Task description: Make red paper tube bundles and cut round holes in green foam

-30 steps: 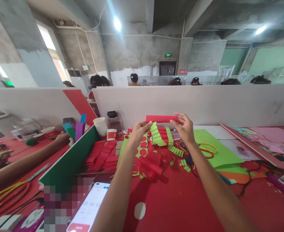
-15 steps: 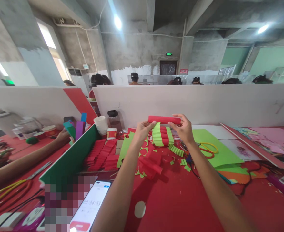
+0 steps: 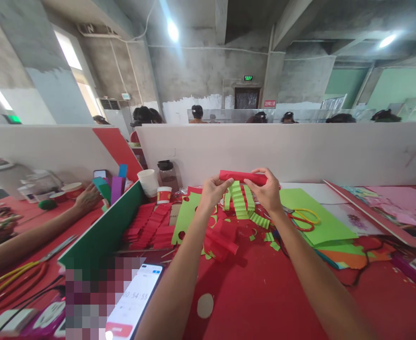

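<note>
Raised over the table, a red paper tube lies level between my two hands. My left hand pinches its left end. My right hand closes around the right end, thumb in front. Below the tube, between my thumbs, a light-green pleated paper strip hangs down; whether its top is fixed to the tube I cannot tell. Behind that strip is a red and green pleated paper piece, partly hidden. Under my hands another red paper roll rests on red paper scraps.
Stacked red pleated strips lie by the green divider. Scissors rest on green sheets at right. Paper cups and a bottle stand behind. A phone sits front left; a co-worker's arm is beyond the divider.
The tube has shifted slightly right and tilted a little. The green strip now hangs lower and more to the right, in front of the red and green piece.
</note>
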